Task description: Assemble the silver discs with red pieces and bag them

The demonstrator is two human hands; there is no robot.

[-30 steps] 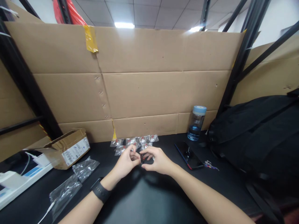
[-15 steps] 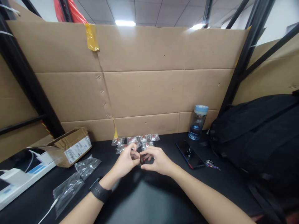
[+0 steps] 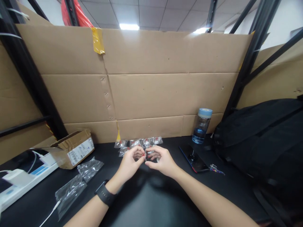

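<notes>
Above the black table, the fingertips of my left hand (image 3: 132, 160) and my right hand (image 3: 163, 160) meet around a small shiny disc (image 3: 146, 155) with a red mark. The disc is seen nearly edge-on and is partly covered by fingers, so its exact kind is not clear. Both hands pinch it. Something small and whitish (image 3: 158, 160) shows by the right palm; I cannot make it out. Just behind the hands lie several clear plastic packets (image 3: 157, 140) with round silvery pieces and red marks inside, some hidden by my fingers.
Crumpled clear bags (image 3: 90, 168) lie at left, near an open cardboard box (image 3: 75, 148) and a white power strip (image 3: 35, 176). A phone (image 3: 194, 158), keys (image 3: 216, 169), a blue-lidded bottle (image 3: 202, 126) and a black backpack (image 3: 262, 135) are at right. A cardboard wall (image 3: 146, 94) stands behind.
My fingers have shifted slightly on the small disc, which has turned from a darker face to a thin, shiny edge. Both hands moved a little right in view, as did the surroundings.
</notes>
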